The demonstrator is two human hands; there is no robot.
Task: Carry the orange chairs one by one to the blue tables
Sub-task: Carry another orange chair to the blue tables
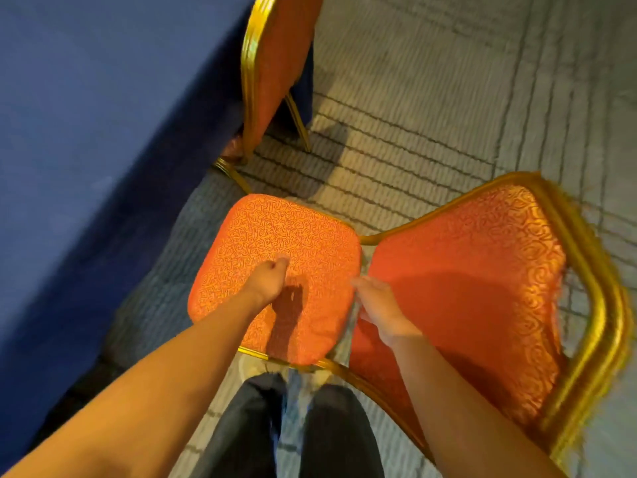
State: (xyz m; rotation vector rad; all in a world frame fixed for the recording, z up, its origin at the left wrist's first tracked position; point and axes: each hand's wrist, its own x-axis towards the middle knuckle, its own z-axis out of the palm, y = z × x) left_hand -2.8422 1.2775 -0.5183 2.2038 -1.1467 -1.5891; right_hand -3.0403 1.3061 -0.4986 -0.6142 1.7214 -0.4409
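Note:
An orange chair with a gold frame stands right in front of me, its patterned seat (275, 243) in the middle and its backrest (482, 270) to the right. My right hand (379, 305) reaches into the gap between seat and backrest, fingers curled around the chair there. Just above the seat hovers my left hand (270, 279), fingers curled with nothing in them, casting a shadow on the cushion. The blue table (103, 115), draped in cloth, fills the left side, close to the seat's front edge.
A second orange chair (275, 70) is pushed against the blue table at the top. Grey carpet with dark lines (448, 98) stretches to the right and beyond. My dark trouser legs (293, 426) and shoes are just below the chair.

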